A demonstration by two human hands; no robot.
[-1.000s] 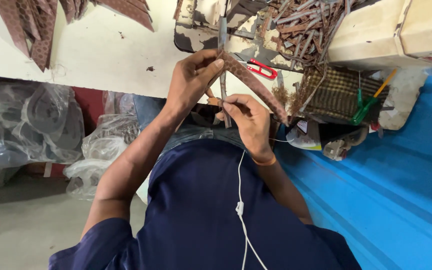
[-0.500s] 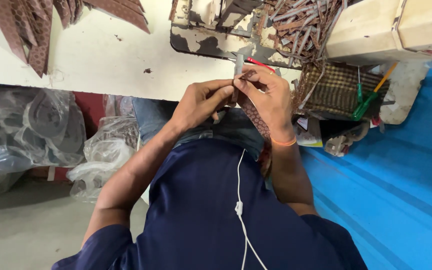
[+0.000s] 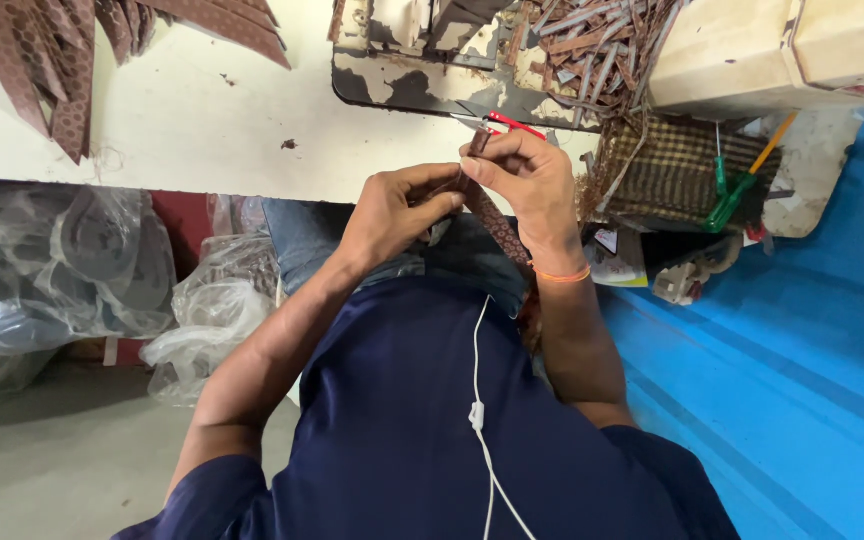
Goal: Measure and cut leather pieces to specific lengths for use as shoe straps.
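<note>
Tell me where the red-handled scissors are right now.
In the head view, the red-handled scissors lie on the white table, just above the right hand, beside the woven basket.

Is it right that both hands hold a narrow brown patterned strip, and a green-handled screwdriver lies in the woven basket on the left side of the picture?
Not quite. In the head view the woven basket with the green-handled screwdriver is on the right side. Both the left hand and right hand do hold the narrow brown patterned strip.

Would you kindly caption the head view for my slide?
Both hands, left hand and right hand, hold a brown patterned strip.
</note>
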